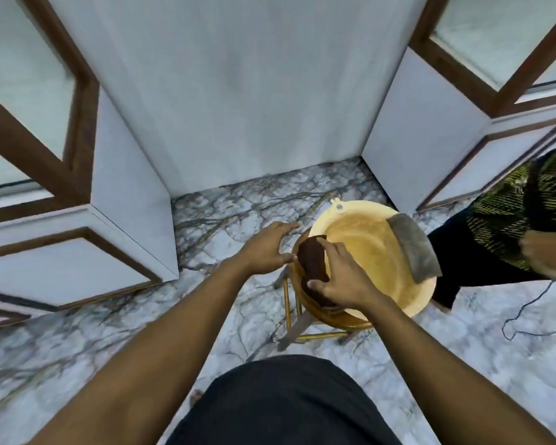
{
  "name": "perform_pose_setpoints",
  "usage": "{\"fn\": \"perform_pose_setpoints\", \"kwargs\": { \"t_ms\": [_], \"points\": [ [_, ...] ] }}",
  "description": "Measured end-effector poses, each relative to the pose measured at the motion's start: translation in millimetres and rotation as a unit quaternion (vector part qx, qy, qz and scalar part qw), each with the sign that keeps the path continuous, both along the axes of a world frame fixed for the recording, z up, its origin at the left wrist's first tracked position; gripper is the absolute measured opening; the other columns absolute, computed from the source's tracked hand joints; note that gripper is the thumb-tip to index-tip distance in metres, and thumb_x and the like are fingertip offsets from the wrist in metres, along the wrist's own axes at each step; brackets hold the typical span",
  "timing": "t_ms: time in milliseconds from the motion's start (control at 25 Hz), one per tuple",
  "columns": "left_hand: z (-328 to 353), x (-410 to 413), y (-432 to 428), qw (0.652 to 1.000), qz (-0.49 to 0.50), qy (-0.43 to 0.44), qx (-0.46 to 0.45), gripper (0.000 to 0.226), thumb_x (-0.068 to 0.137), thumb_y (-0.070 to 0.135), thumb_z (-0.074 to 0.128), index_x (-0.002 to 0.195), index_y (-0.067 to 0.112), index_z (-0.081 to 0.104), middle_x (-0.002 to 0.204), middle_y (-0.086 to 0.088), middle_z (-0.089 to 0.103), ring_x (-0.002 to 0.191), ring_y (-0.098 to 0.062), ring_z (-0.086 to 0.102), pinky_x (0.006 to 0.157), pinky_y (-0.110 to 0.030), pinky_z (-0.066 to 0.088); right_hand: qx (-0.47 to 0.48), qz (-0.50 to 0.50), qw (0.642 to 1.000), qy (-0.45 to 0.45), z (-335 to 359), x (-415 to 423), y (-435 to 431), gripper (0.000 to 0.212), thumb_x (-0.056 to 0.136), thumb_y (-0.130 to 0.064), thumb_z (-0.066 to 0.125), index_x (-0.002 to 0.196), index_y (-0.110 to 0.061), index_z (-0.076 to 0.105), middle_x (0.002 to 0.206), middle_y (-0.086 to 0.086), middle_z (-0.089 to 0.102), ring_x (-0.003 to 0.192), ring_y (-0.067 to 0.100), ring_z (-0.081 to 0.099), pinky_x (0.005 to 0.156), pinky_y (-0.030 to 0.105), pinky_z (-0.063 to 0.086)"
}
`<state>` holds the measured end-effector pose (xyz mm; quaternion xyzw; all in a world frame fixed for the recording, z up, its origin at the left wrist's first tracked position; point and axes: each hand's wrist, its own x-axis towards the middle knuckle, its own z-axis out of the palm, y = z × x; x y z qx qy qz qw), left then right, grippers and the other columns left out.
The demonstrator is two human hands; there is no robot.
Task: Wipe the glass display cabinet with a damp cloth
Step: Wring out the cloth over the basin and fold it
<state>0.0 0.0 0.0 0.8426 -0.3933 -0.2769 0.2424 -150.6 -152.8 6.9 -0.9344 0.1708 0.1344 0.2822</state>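
Note:
A dark brown cloth (312,256) lies over the near-left rim of a cream basin (426,303), and my right hand (341,277) grips it there. My left hand (267,248) hovers just left of the basin with fingers spread, holding nothing. The basin rests on a wooden stool (297,316). A grey cloth (411,247) is draped over the basin's right rim. Glass display cabinets with brown wooden frames stand at the left (29,75) and at the upper right (495,36).
Another person (511,216) in dark patterned clothing stands close to the right of the basin. A thin black cable (527,309) trails on the marble floor at the right. A white wall (238,91) fills the recess ahead between the cabinets.

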Motion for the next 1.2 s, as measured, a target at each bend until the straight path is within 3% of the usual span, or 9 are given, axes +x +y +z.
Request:
{"fn": "perform_pose_setpoints", "kwargs": {
  "t_ms": [160, 360, 600, 800, 880, 1000, 1040, 1200],
  "points": [
    [-10.3, -13.2, -23.3, 0.998, -0.056, -0.009, 0.037, 0.073, 0.093, 0.024, 0.068, 0.156, 0.028, 0.030, 0.154, -0.010, 0.040, 0.137, -0.030, 0.043, 0.104, -0.042, 0.045, 0.015, -0.026, 0.997, 0.066, -19.0, -16.1, -0.3, 0.100, 0.086, -0.045, 0.075, 0.160, -0.022, 0.011, 0.152, 0.013, 0.042, 0.133, 0.035, 0.050, 0.098, 0.045, 0.050],
    [-18.5, -20.5, -34.9, 0.994, -0.073, -0.055, 0.056, 0.062, 0.093, 0.012, 0.060, 0.149, 0.031, 0.042, 0.131, -0.011, 0.054, 0.120, -0.031, 0.051, 0.077, -0.032, 0.036, -0.005, -0.025, 0.999, 0.039, -24.5, -21.0, -2.4, 0.078, 0.088, -0.043, 0.072, 0.153, -0.019, 0.036, 0.134, 0.008, 0.064, 0.115, 0.031, 0.062, 0.088, 0.041, 0.055],
    [-1.2, -3.7, -26.6, 0.993, -0.054, -0.097, 0.040, 0.027, 0.091, 0.021, 0.067, 0.118, 0.027, 0.069, 0.112, 0.000, 0.057, 0.113, -0.023, 0.055, 0.076, -0.035, 0.044, -0.008, -0.048, 0.999, -0.022, -15.4, -21.8, -1.0, 0.050, 0.088, -0.032, 0.072, 0.136, -0.020, 0.061, 0.122, 0.003, 0.068, 0.109, 0.026, 0.063, 0.090, 0.040, 0.055],
    [18.6, 14.3, 1.0, 0.996, -0.079, -0.044, -0.020, 0.015, 0.089, 0.024, 0.072, 0.103, 0.020, 0.069, 0.133, 0.004, 0.052, 0.112, -0.013, 0.053, 0.090, -0.032, 0.048, 0.034, -0.036, 0.997, -0.059, 9.0, 0.5, -7.4, 0.027, 0.086, -0.012, 0.066, 0.110, -0.020, 0.075, 0.096, 0.001, 0.077, 0.083, 0.019, 0.068, 0.068, 0.029, 0.056],
    [33.2, 21.2, 15.7, 0.998, -0.057, -0.009, -0.035, 0.011, 0.090, 0.021, 0.070, 0.099, 0.021, 0.064, 0.129, 0.004, 0.062, 0.107, -0.012, 0.057, 0.089, -0.031, 0.045, 0.041, -0.014, 0.996, -0.072, 20.9, 16.4, -7.2, 0.025, 0.086, -0.010, 0.065, 0.106, -0.021, 0.076, 0.091, 0.001, 0.076, 0.079, 0.017, 0.068, 0.063, 0.027, 0.051],
    [53.5, 32.2, 41.7, 0.998, 0.016, 0.029, -0.050, 0.010, 0.092, 0.018, 0.067, 0.094, 0.023, 0.059, 0.093, 0.004, 0.066, 0.083, -0.013, 0.058, 0.075, -0.033, 0.044, 0.054, 0.029, 0.993, -0.101, 38.6, 45.5, -0.1, 0.023, 0.086, -0.010, 0.066, 0.104, -0.020, 0.075, 0.088, 0.001, 0.074, 0.081, 0.020, 0.066, 0.069, 0.034, 0.052],
    [58.3, 36.0, 50.6, 0.997, 0.038, 0.032, -0.059, 0.008, 0.093, 0.018, 0.066, 0.095, 0.021, 0.059, 0.089, 0.004, 0.064, 0.080, -0.012, 0.057, 0.073, -0.033, 0.043, 0.057, 0.039, 0.992, -0.109, 44.7, 56.1, 3.6, 0.022, 0.086, -0.010, 0.066, 0.103, -0.018, 0.075, 0.089, 0.002, 0.073, 0.083, 0.021, 0.065, 0.071, 0.035, 0.052],
    [71.5, 53.5, 87.0, 0.985, 0.125, 0.031, -0.114, 0.009, 0.094, 0.018, 0.066, 0.101, 0.016, 0.061, 0.096, -0.004, 0.066, 0.087, -0.017, 0.060, 0.080, -0.036, 0.047, 0.074, 0.079, 0.984, -0.139, 65.3, 103.6, 20.4, 0.015, 0.087, -0.011, 0.068, 0.100, -0.018, 0.074, 0.090, 0.003, 0.072, 0.084, 0.023, 0.066, 0.074, 0.036, 0.055]
  ]
}}
